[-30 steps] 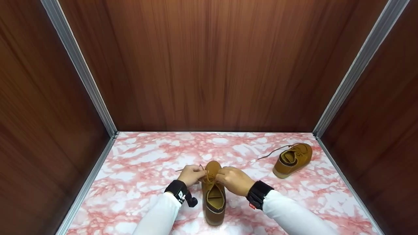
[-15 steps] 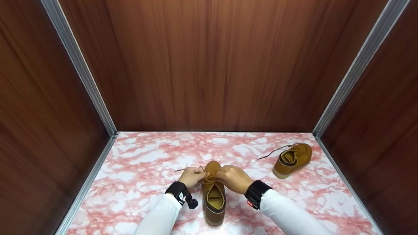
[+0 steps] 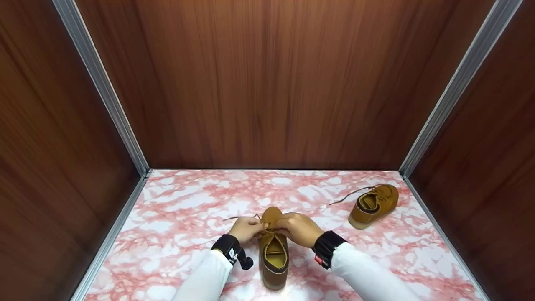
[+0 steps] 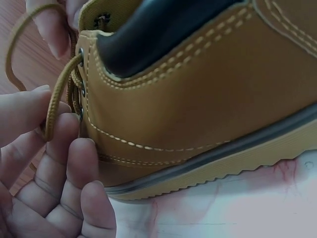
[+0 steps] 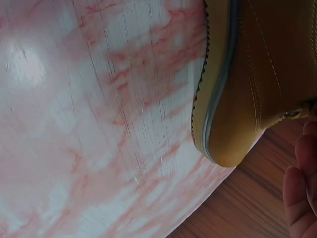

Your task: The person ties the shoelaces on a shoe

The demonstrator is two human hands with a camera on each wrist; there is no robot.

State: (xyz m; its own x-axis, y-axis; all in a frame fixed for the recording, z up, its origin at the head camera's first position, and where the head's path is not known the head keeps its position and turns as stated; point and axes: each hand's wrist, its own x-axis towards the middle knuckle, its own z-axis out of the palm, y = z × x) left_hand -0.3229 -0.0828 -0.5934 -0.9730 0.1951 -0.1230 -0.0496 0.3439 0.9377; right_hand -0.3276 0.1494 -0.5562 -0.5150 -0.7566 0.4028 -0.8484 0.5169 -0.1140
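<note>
A tan lace-up shoe (image 3: 274, 279) stands upright, toe pointing away, with its heel toward me. From its left side my left hand (image 3: 245, 230) pinches the shoelace (image 4: 63, 84) between thumb and finger, just beside the eyelets in the left wrist view. My right hand (image 3: 301, 229) is at the lacing from the other side, fingers curled in at the lace; its fingertips (image 4: 52, 29) show beyond the lace in the left wrist view. The right wrist view catches only those fingers (image 5: 299, 193) at its right edge, close to an eyelet. One lace end trails left over the table.
Another tan shoe (image 3: 378, 205) stands at the back right, its lace (image 3: 349, 195) stretched out to the left. The pink-and-white marbled tabletop (image 3: 188, 200) is bounded by a brown wood-grain back panel (image 3: 267, 83) and side panels with grey metal corner strips.
My left hand has shifted slightly at the lace, its fingertips now a little closer to the shoe opening. The right hand has moved slightly left. Both shoes stay put.
</note>
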